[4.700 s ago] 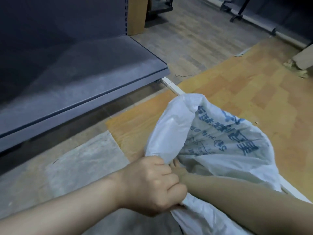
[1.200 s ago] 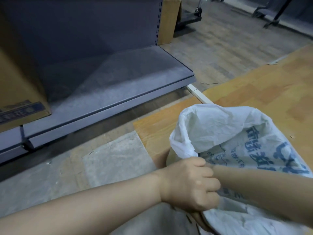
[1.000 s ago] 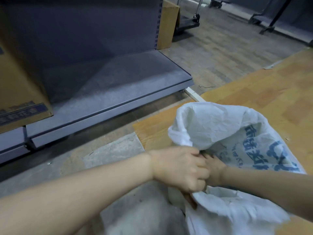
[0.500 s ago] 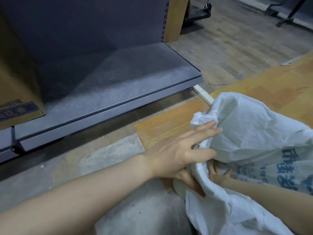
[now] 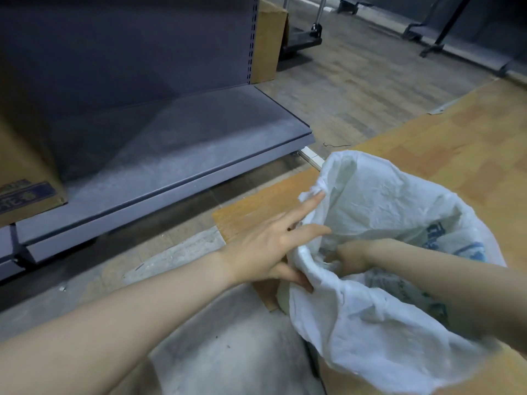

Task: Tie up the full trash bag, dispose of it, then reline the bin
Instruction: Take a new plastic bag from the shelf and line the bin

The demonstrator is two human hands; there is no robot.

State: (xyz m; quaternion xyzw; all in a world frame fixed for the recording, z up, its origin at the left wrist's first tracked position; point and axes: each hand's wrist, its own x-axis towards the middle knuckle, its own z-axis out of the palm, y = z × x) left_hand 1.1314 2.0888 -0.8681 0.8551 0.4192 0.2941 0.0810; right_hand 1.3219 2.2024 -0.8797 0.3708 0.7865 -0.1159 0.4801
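Observation:
A white plastic trash bag [image 5: 379, 201] with blue print stands open on the floor at the right, its mouth gaping toward me. My left hand [image 5: 268, 246] lies against the bag's near left edge with fingers spread. Its index fingertip touches the upper rim and its thumb sits under the rolled rim. My right hand [image 5: 352, 256] reaches inside the mouth from the right and is clenched on a fold of the plastic. A pale edge [image 5: 281, 297] and brown cardboard show under the rim; what they belong to is hidden.
A grey metal store shelf [image 5: 176, 155] runs along the left, with a cardboard box [image 5: 25, 178] on it. Another box [image 5: 268, 44] and a cart's wheels [image 5: 302, 44] stand at the back. Orange wood-pattern flooring [image 5: 462, 143] lies under the bag.
My left hand went from a fist on the bag's rim to spread fingers against it. The bag's mouth has opened wider, and my right hand has stayed inside.

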